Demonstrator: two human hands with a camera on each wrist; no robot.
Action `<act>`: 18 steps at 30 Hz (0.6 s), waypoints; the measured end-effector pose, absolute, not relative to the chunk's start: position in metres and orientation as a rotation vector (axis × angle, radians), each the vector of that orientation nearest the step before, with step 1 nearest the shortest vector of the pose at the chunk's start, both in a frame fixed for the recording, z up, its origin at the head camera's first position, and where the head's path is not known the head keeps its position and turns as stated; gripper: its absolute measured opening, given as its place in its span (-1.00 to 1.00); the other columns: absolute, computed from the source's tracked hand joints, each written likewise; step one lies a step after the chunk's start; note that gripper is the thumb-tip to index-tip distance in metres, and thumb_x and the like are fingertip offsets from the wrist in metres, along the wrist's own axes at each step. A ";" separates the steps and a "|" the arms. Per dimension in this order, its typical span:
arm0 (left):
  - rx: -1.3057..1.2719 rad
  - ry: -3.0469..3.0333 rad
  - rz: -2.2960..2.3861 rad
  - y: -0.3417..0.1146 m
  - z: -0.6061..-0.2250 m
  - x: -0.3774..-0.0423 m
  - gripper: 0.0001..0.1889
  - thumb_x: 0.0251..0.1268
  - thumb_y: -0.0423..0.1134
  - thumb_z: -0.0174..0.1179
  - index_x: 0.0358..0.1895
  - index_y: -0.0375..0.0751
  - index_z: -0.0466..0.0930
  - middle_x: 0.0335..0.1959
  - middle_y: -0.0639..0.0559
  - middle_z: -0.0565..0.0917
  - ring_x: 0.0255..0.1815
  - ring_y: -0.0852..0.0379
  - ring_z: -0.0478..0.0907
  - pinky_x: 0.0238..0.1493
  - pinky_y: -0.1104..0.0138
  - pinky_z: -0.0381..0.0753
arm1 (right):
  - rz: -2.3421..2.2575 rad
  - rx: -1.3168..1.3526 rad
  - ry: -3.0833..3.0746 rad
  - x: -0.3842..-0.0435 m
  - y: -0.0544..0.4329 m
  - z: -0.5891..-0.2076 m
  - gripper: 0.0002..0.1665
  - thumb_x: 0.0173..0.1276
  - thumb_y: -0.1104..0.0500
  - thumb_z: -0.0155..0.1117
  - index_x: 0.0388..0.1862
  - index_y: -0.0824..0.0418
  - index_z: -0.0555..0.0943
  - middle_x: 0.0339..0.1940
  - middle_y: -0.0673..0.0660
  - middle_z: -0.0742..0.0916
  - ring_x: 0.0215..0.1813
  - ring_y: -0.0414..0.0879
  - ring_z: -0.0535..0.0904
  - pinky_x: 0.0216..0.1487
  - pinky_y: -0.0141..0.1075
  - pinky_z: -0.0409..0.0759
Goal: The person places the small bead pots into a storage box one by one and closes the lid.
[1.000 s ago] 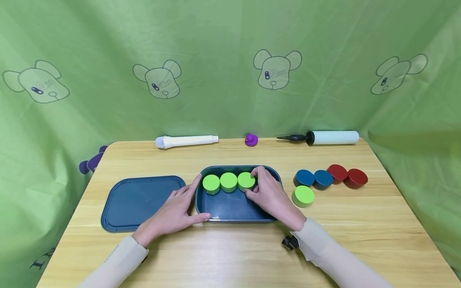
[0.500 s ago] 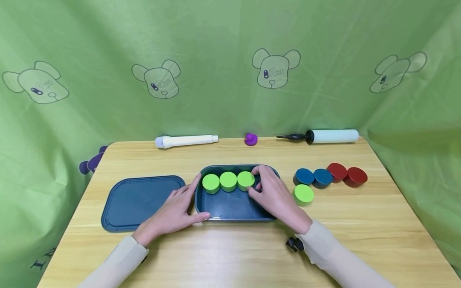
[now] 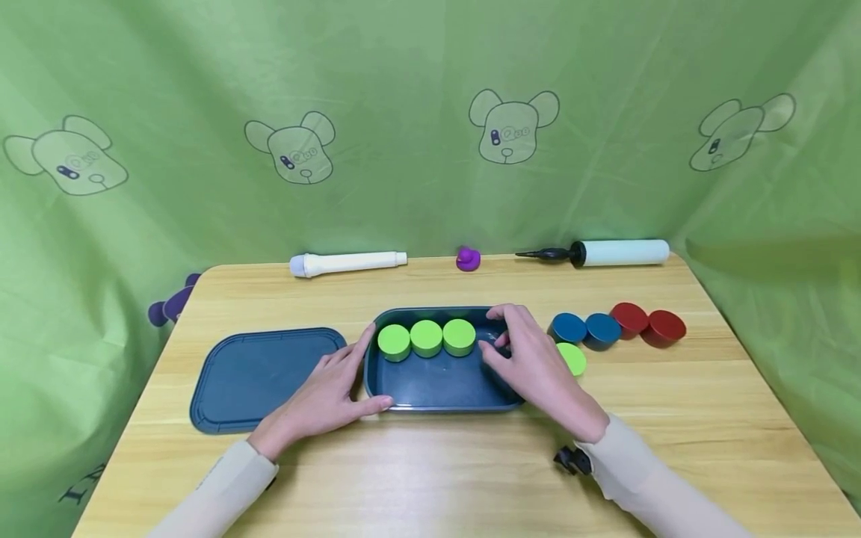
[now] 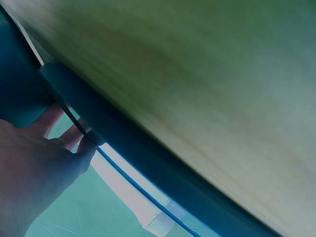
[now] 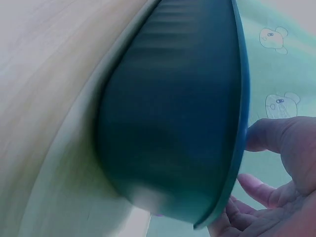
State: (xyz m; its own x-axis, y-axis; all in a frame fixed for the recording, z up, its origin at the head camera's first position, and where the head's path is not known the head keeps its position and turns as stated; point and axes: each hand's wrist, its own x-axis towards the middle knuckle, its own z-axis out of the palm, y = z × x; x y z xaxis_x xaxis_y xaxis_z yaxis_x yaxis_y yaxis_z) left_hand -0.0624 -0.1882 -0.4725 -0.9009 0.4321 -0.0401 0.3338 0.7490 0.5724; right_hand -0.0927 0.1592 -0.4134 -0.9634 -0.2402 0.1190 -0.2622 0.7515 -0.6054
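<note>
Three light green round blocks (image 3: 427,338) stand in a row along the back of the dark blue box (image 3: 437,388). My left hand (image 3: 326,400) rests against the box's left end, fingers straight and thumb by the front left corner. Over the box's right end is my right hand (image 3: 534,366), its thumb and index finger spread with nothing between them, apart from the rightmost block. The right wrist view shows the outer wall of the box (image 5: 173,118) with fingers at its rim. Another green block (image 3: 573,359) is on the table, partly hidden behind my right hand.
A dark blue lid (image 3: 262,381) lies left of the box. Two blue blocks (image 3: 602,331) and two red blocks (image 3: 664,329) sit to the right. Along the back edge are a white microphone-shaped object (image 3: 350,262), a purple rubber duck (image 3: 468,258) and a hand pump (image 3: 622,252).
My right hand has released the rightmost green block in the box and drawn back to the right, its fingers spreading. My left hand stays in place.
</note>
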 end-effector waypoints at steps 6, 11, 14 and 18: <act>0.606 2.772 0.861 -0.187 -0.470 -0.062 0.25 0.36 0.57 0.23 0.83 0.26 -0.40 0.72 -0.11 0.25 0.70 -0.28 0.17 0.64 -0.21 0.06 | 0.992 0.413 -2.893 -0.089 0.173 -0.411 -0.47 0.52 0.15 0.49 0.35 0.25 0.55 0.07 0.24 0.64 -0.08 0.04 0.61 -0.18 -0.12 0.62; 0.607 2.776 0.867 -0.188 -0.470 -0.061 0.25 0.36 0.55 0.24 0.83 0.25 -0.39 0.72 -0.12 0.26 0.69 -0.29 0.18 0.63 -0.23 0.07 | 0.984 0.412 -2.873 -0.086 0.186 -0.411 -0.47 0.52 0.17 0.48 0.36 0.26 0.55 0.16 0.25 0.63 -0.03 0.05 0.65 -0.15 -0.08 0.65; 0.605 2.777 0.867 -0.187 -0.471 -0.061 0.25 0.36 0.56 0.24 0.83 0.27 -0.39 0.72 -0.11 0.25 0.69 -0.28 0.18 0.63 -0.23 0.07 | 0.989 0.397 -2.868 -0.083 0.195 -0.410 -0.47 0.51 0.18 0.48 0.36 0.27 0.54 0.16 0.25 0.63 -0.02 0.08 0.68 -0.10 -0.04 0.66; 0.607 2.777 0.870 -0.187 -0.472 -0.062 0.24 0.36 0.57 0.23 0.83 0.28 -0.39 0.72 -0.12 0.26 0.69 -0.28 0.19 0.63 -0.25 0.07 | 0.967 0.379 -2.858 -0.082 0.207 -0.408 -0.45 0.48 0.21 0.50 0.36 0.30 0.55 0.02 0.22 0.64 -0.07 0.10 0.66 -0.07 -0.01 0.64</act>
